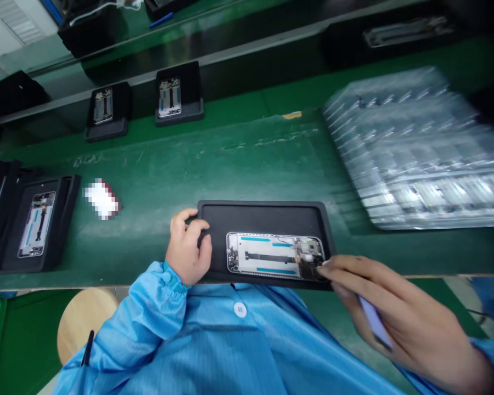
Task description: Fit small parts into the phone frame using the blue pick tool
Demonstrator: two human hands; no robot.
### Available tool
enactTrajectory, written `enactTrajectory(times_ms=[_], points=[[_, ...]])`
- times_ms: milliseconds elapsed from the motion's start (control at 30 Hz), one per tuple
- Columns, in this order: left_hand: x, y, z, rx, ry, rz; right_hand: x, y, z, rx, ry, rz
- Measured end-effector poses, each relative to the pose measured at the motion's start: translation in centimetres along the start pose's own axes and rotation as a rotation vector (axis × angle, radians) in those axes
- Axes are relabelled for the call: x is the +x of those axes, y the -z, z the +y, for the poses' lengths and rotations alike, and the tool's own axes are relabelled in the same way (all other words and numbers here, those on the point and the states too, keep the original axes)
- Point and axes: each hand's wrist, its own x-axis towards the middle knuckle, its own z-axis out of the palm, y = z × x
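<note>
In front of me a black tray (267, 216) lies at the bench's near edge. In it sits an opened phone frame (271, 257) with a silvery inside, blue strips, a dark flex cable and a circuit board at its right end. My left hand (188, 247) grips the tray's left rim with curled fingers. At the phone's right end is my right hand (391, 312), closed around a slim lavender-handled tool (374, 323). Its fingertips meet by the phone's lower right corner; the tool's tip is hidden or too small to make out.
Clear plastic blister trays (420, 153) are stacked on the right. More black trays with phone frames stand at left (37, 225) and along the back (170, 97). A pixelated white object (102, 198) lies left of centre. Below the bench is a round wooden stool (84, 321).
</note>
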Motion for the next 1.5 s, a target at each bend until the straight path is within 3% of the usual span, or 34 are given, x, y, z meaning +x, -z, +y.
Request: enactTrajectory(times_ms=[100,267,467,900,1233,1333,1500], points=[[-0.2,-0.2,-0.3,0.003,-0.02,-0.002,1.1,0.0,0.1,-0.022,0.035,0.019],[-0.5,-0.9,-0.6,-0.023,-0.024,0.018,3.5,-1.8,1.5,0.018,-0.107,0.079],[-0.7,-1.1,-0.8,-0.026,-0.005,0.018,3.3,-4.0,2.7,-0.016,-0.172,0.05],[-0.7,-1.1,-0.7,-0.008,0.007,-0.004,3.9,-4.5,2.4,0.002,-0.055,0.034],[-0.3,-0.6,-0.2,0.064,-0.028,-0.014,3.7,-4.3,3.1,-0.09,-0.101,0.074],[0.6,-0.4,1.4,0.126,-0.105,-0.09,3.8,-4.2,3.1,-0.059,-0.093,0.048],[1.6,-1.1,3.3,0.133,-0.262,-0.391,4.0,-4.3,2.6,-0.008,-0.061,0.052]])
